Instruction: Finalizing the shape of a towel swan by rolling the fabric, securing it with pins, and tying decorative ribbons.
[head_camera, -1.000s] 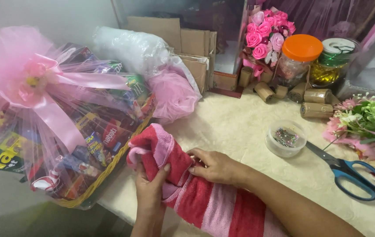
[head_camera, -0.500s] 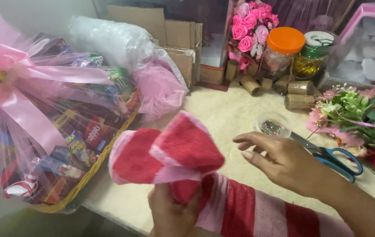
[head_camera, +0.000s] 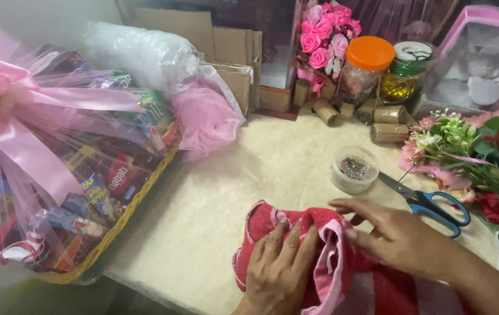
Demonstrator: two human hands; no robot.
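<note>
A red and pink striped towel (head_camera: pixel 351 280) lies folded at the table's near edge. My left hand (head_camera: pixel 277 272) presses flat on its folded end, fingers spread over the red cloth. My right hand (head_camera: pixel 392 236) rests on the towel just to the right, fingertips pinching the pink edge of the fold. A small round clear tub of pins (head_camera: pixel 353 170) stands just beyond my right hand, and blue-handled scissors (head_camera: pixel 430 203) lie beside it.
A wrapped gift basket (head_camera: pixel 68 169) with a pink ribbon fills the left. At the back stand cardboard boxes (head_camera: pixel 232 52), a pink rose bunch (head_camera: pixel 322 38), an orange-lidded jar (head_camera: pixel 366 70) and several ribbon rolls (head_camera: pixel 386 119). Artificial flowers (head_camera: pixel 465 151) lie at right.
The towel's raised end has been laid down onto the table and folded over. My right hand has come back from near the scissors onto the towel; the view shifted right.
</note>
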